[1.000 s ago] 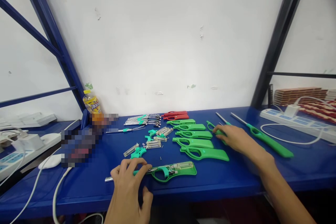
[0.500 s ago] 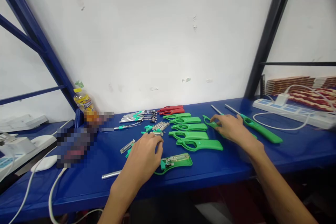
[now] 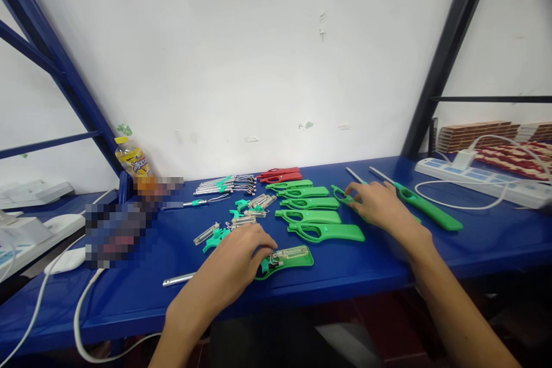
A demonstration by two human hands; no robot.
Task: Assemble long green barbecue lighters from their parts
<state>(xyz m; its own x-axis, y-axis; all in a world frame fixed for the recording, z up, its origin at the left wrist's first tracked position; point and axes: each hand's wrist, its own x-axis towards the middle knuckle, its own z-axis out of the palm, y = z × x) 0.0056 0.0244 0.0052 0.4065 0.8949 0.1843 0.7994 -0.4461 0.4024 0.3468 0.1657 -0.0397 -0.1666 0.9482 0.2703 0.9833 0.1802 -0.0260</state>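
My left hand [image 3: 235,259] is bent over an opened green lighter shell [image 3: 297,263] near the front edge. Its thumb and forefinger come close together at the shell's inner parts; whatever they pinch is hidden. A clear fuel tank [image 3: 293,252] lies in that shell, and a metal tube [image 3: 179,279] sticks out left of my wrist. Farther right, my right hand [image 3: 377,204] has its fingers closed on a green shell half [image 3: 340,194], partly covered by the hand. Beneath this hand lies a long lighter, its metal tube [image 3: 355,175] showing behind the fingers.
Several green shells [image 3: 332,233] lie in a row between my hands, with red ones [image 3: 282,177] behind. Left are loose tanks [image 3: 207,234], teal parts [image 3: 215,240] and wired metal tubes [image 3: 215,185]. A whole green lighter [image 3: 431,208], power strip [image 3: 478,181] and bottle [image 3: 133,162] flank them.
My left hand's thumb and forefinger have moved right and drawn together over the opened shell's inner parts. My right hand stays at the same shell half. The view has shifted slightly.
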